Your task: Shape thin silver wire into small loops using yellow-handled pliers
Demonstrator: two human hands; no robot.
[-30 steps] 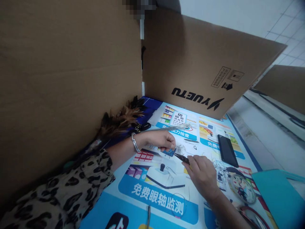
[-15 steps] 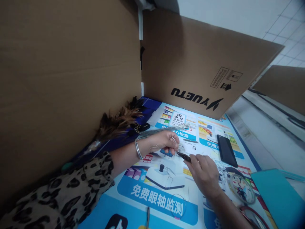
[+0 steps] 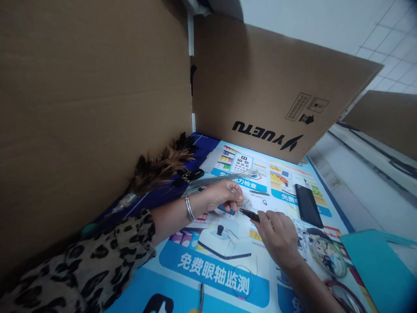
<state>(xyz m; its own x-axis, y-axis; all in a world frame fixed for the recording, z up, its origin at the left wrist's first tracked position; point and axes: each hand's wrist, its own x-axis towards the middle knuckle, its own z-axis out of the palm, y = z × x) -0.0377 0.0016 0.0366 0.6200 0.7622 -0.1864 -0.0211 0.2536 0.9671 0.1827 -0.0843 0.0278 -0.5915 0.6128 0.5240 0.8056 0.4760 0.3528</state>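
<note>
My left hand (image 3: 223,194), with a silver bangle on the wrist, is pinched shut on a thin bent wire piece just above the printed poster (image 3: 215,269) on the table. My right hand (image 3: 276,234) grips dark pliers (image 3: 250,214) whose tips point left toward the left fingertips. A small round wire coil (image 3: 248,203) lies right between the two hands. A bundle of straight silver wires (image 3: 228,177) lies behind my left hand.
Tall cardboard walls (image 3: 97,100) stand at the left and back (image 3: 276,91). Brown feathers (image 3: 159,167) lie along the left wall. A black phone (image 3: 304,205) lies to the right, a teal folder (image 3: 374,269) at the right edge, a round tin lid (image 3: 330,258) near my right forearm.
My left hand has moved slightly right and turned its pinch toward the plier tips. The right hand and pliers have shifted little.
</note>
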